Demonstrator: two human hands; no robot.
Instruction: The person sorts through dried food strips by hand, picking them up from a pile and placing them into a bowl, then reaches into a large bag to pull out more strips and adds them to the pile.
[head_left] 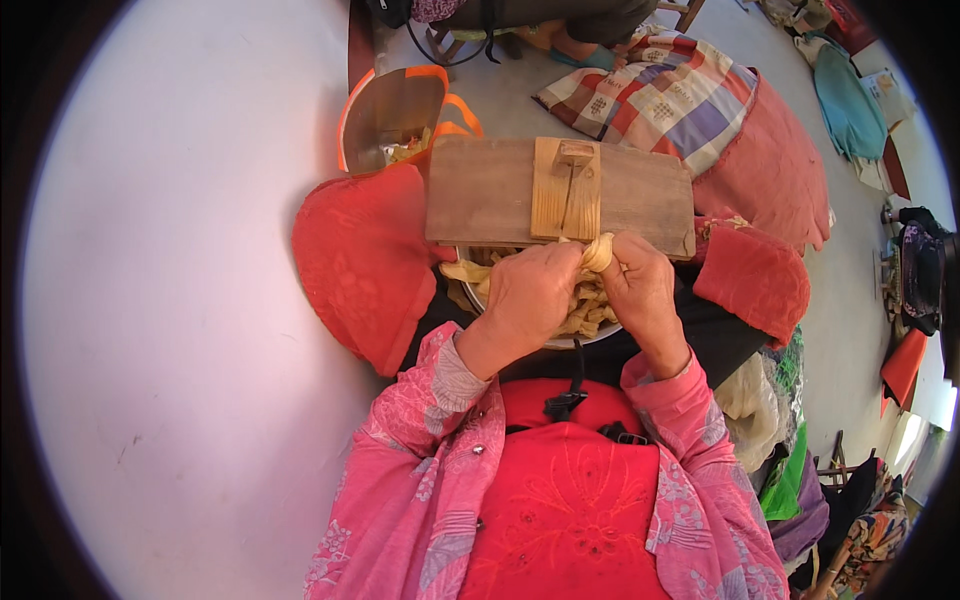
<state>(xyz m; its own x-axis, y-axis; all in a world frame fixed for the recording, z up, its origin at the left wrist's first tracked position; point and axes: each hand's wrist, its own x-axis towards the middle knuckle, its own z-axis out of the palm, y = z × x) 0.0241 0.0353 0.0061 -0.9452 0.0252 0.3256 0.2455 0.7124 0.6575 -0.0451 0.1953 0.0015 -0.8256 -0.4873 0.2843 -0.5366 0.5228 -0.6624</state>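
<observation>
Both hands work close together above my lap, at the near edge of a wooden board (pixel 480 190). My left hand (pixel 530 290) is closed on a pale yellow, limp strip (pixel 598 253), which looks like a vegetable stalk or leaf. The strip is twisted or looped between the two hands. My right hand (pixel 643 290) pinches its other side, with the thumb against it. Beneath the hands, more such strips (pixel 588 312) fill a basin, partly hidden by hands and board. A lighter wooden plate (pixel 550 200) with a small raised block and a dark slit crosses the board.
Red cloth (pixel 360 260) covers one knee and another red cloth (pixel 755 285) the other. Beyond the board's left end stands an orange-trimmed bag (pixel 393 115) with scraps inside. A checked cloth bundle (pixel 670 95) lies at far right; plastic bags (pixel 755 410) sit by my right side.
</observation>
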